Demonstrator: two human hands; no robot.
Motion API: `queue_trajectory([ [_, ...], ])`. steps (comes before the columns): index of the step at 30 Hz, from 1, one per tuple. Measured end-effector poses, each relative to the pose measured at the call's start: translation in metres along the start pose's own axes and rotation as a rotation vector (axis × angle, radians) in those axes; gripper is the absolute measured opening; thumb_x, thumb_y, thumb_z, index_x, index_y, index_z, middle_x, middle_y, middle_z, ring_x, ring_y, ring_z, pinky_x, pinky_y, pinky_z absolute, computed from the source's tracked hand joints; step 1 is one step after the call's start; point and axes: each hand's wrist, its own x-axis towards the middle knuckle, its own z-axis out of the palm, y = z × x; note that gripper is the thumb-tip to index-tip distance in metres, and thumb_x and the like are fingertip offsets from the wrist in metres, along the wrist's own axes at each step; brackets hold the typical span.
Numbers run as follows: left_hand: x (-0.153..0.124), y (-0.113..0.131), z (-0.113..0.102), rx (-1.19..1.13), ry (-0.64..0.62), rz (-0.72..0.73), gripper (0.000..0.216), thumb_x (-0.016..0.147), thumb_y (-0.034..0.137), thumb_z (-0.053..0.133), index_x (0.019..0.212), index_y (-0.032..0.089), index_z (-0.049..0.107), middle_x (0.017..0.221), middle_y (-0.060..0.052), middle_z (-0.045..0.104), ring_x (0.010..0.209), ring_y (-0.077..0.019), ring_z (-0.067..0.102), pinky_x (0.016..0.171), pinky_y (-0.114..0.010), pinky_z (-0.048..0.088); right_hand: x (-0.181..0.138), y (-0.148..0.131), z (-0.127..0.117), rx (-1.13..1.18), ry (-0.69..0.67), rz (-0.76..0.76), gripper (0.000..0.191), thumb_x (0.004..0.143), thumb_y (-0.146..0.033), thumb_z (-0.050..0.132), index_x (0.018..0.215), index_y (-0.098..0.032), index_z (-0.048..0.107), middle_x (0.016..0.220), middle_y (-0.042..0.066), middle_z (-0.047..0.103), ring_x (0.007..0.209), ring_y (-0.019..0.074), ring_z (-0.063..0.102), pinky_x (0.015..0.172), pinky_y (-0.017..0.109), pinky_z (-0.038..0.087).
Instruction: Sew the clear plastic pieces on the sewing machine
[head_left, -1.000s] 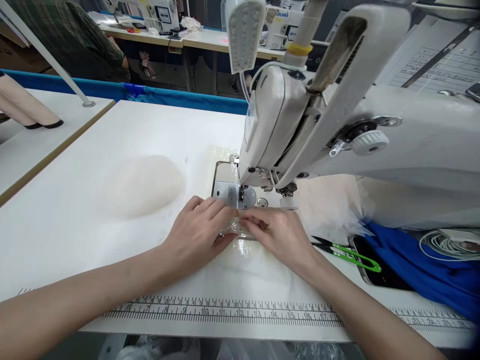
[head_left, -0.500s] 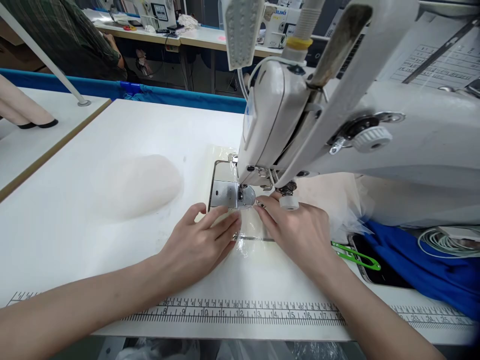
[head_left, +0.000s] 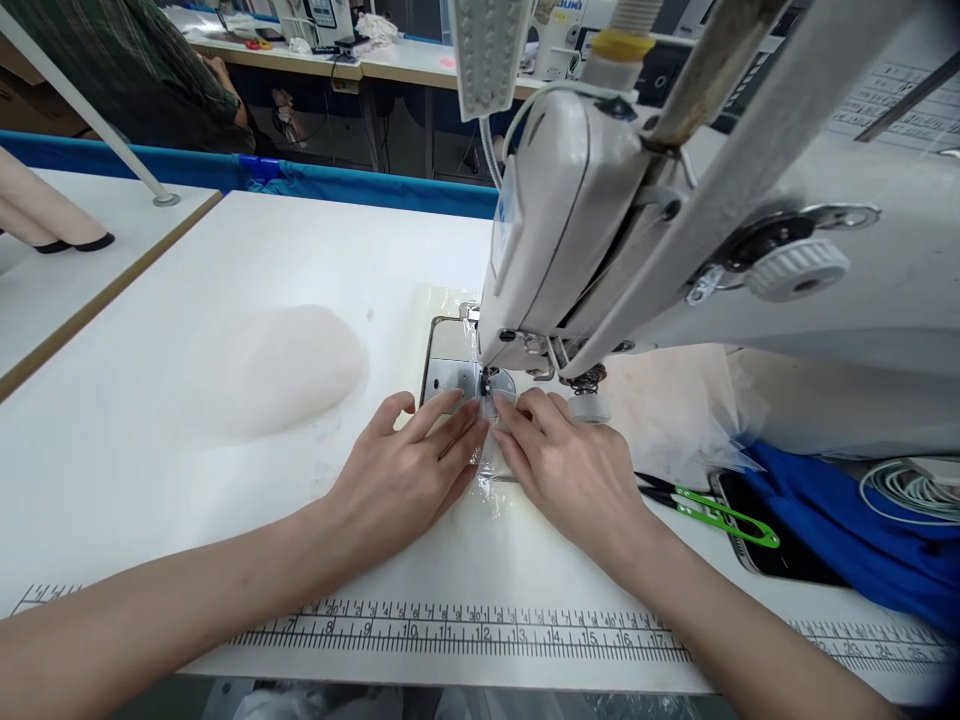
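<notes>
A white sewing machine [head_left: 555, 230] stands over the bed, its metal needle plate [head_left: 450, 378] just beyond my fingertips. My left hand [head_left: 412, 455] lies on the bed left of the presser foot [head_left: 487, 380], fingers stretched out and slightly apart. Close to the foot, my right hand [head_left: 574, 455] has its thumb and forefinger pressed together; whatever they pinch is too small or hidden to name. The fingertips of both hands nearly meet. A shiny see-through strip [head_left: 491, 465] shows between them, partly covered by the fingers.
Right of my right hand lie green-handled snips [head_left: 724, 515], a black phone [head_left: 787, 560], blue cloth [head_left: 847, 520] and a coiled cable [head_left: 907, 490]. Pale sheer fabric [head_left: 667, 400] rests under the machine arm. A ruler strip [head_left: 480, 630] runs along the front edge. Another person's arm [head_left: 225, 85] is behind.
My right hand has moved left, bringing its fingertips to the presser foot and beside my left hand. The left hand has barely moved. More of the snips shows; the view has shifted slightly.
</notes>
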Motion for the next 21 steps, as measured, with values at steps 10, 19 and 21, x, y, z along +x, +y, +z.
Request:
queue_trajectory([
  [10,0.0059,0.0001,0.0061,0.016,0.013,-0.007,0.026,0.098,0.022,0.046,0.116,0.015,0.063,0.119,-0.008,0.069,0.118,-0.0231,0.056,0.088,-0.039,0.035,0.0010,0.0022,0.0027,-0.046,-0.016,-0.001,0.040,0.099,-0.031,0.039,0.122,-0.011,0.066,0.075,0.011,0.070,0.060,0.0174,0.056,0.043,0.030,0.023],
  [19,0.0048,0.0021,0.0055,0.060,0.025,-0.011,0.026,0.097,0.023,0.049,0.115,0.014,0.065,0.119,-0.008,0.069,0.118,-0.0231,0.056,0.088,-0.038,0.037,-0.0005,0.0006,0.0031,-0.083,0.030,-0.008,0.038,0.100,-0.031,0.041,0.123,-0.012,0.064,0.085,0.010,0.071,0.071,0.0164,0.061,0.045,0.029,0.024],
  [21,0.0046,0.0020,0.0058,0.068,0.026,-0.011,0.026,0.097,0.024,0.048,0.115,0.014,0.065,0.119,-0.008,0.069,0.119,-0.0223,0.056,0.088,-0.038,0.037,-0.0006,0.0006,0.0036,-0.094,0.032,-0.005,0.038,0.100,-0.031,0.041,0.124,-0.013,0.064,0.086,0.010,0.072,0.070,0.0160,0.060,0.045,0.029,0.024],
])
